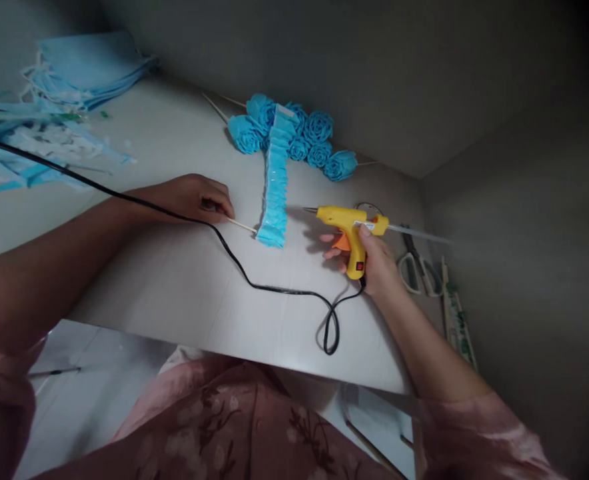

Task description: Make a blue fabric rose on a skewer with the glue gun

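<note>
My left hand (202, 199) is closed on a thin wooden stick (242, 226), whose far end meets the near end of a blue pleated strip (275, 187). The strip lies lengthwise on the table, and its far end overlaps several blue rosettes shaped like roses (319, 127). In my right hand (377, 263) is a yellow glue gun (347, 220) with an orange trigger. Its metal nozzle points left toward the strip, a short gap away. A clear glue stick (419, 235) sticks out of the back of the gun.
A black cord (244, 277) runs from the gun across the table and over my left forearm. Scissors (417, 267) lie by the right wall. At the far left are a stack of blue face masks (89, 63) and a heap of cut scraps (44, 143). Walls bound the table behind and right.
</note>
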A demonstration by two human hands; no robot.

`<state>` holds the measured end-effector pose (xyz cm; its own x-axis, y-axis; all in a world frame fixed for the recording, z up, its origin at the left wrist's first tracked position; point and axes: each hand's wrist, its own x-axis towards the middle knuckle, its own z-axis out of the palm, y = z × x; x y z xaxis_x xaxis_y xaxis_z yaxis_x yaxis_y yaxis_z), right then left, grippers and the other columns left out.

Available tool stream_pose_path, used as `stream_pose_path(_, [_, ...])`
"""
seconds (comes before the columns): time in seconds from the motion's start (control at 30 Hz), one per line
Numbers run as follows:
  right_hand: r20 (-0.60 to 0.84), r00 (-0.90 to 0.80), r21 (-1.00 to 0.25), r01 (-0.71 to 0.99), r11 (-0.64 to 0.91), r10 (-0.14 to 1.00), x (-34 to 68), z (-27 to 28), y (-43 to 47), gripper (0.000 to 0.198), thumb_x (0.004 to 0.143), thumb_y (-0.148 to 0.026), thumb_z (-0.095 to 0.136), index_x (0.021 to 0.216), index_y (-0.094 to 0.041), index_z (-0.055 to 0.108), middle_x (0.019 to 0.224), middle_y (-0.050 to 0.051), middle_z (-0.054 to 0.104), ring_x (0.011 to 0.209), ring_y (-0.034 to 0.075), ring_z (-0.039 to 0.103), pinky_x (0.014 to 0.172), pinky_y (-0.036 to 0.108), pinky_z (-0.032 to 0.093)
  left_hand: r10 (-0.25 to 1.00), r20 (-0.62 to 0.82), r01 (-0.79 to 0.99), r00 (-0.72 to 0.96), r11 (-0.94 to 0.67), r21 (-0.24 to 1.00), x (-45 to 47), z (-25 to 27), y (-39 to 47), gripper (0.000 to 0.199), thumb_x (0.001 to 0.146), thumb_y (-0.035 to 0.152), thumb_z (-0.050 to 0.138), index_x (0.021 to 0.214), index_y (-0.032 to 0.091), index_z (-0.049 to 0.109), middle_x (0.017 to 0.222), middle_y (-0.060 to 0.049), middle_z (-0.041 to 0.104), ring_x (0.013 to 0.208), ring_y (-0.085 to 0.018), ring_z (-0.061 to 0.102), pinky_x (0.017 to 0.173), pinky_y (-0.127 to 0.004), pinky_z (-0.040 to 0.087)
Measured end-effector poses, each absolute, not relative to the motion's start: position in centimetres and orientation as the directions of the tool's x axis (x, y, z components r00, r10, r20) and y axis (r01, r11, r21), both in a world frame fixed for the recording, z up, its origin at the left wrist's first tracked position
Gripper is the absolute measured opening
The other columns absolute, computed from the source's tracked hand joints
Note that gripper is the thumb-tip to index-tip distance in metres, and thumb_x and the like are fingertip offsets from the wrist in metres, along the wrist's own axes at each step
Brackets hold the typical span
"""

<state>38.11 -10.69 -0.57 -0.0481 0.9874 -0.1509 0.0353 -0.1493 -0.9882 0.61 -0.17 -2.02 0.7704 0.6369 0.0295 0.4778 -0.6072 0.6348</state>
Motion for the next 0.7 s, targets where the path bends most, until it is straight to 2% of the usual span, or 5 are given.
stream_pose_path(0.17, [-0.125,-0.047,-0.989,0.080,-0.121,0.991,37.8,-0.6,-11.0,0.060,0.073,-0.076,0.075,0.080,-0.017,0.076,0.076,0.012,0.078,0.048,0.016,0.062,0.036,0.027,0.046,0.634,0.033,0.475,0.772,-0.612,0.633,0.8,-1.5,-0.6,0.034,0.093,0.047,0.063,0.097,0.019,0.080,0.093,-0.005,0.073,0.079,-0.015,0.061,0.074,-0.025,0.045])
stream_pose_path(0.27, [-0.143,-0.082,-0.984,0.123,-0.132,0.986,37.6,-0.5,-11.1,0.062,0.074,-0.079,0.074,0.077,-0.017,0.076,0.066,0.009,0.075,0.044,0.014,0.058,0.037,0.026,0.045,0.628,0.041,0.475,0.777,-0.628,0.616,0.9,-1.2,-0.9,0.031,0.094,0.040,0.059,0.099,0.017,0.079,0.094,-0.004,0.072,0.079,-0.013,0.059,0.074,-0.024,0.044])
stream_pose_path(0.37, [-0.159,-0.084,-0.979,0.140,-0.146,0.984,37.3,-0.5,-10.9,0.062,0.073,-0.079,0.073,0.075,-0.017,0.074,0.062,0.007,0.073,0.041,0.012,0.056,0.036,0.025,0.044,0.622,0.048,0.469,0.781,-0.636,0.613,0.9,-1.2,-0.9,0.032,0.094,0.042,0.058,0.097,0.018,0.079,0.094,-0.004,0.072,0.081,-0.013,0.058,0.077,-0.025,0.044])
stream_pose_path(0.57, [-0.179,-0.057,-0.980,0.100,-0.173,0.982,36.8,0.3,-9.8,0.056,0.076,-0.073,0.075,0.079,-0.017,0.073,0.064,0.008,0.073,0.049,0.016,0.062,0.038,0.026,0.046,0.605,0.080,0.448,0.792,-0.665,0.598,0.9,-1.6,-0.6,0.030,0.093,0.038,0.058,0.097,0.017,0.079,0.093,-0.005,0.073,0.082,-0.014,0.061,0.078,-0.025,0.045])
stream_pose_path(0.7, [-0.168,-0.090,-0.981,0.116,-0.158,0.982,36.6,1.4,-8.7,0.051,0.077,-0.069,0.076,0.082,-0.018,0.074,0.075,0.010,0.078,0.053,0.017,0.065,0.037,0.026,0.044,0.610,0.086,0.435,0.788,-0.650,0.624,0.8,-2.1,-0.1,0.032,0.090,0.048,0.062,0.093,0.020,0.079,0.090,-0.005,0.073,0.078,-0.015,0.062,0.075,-0.025,0.045])
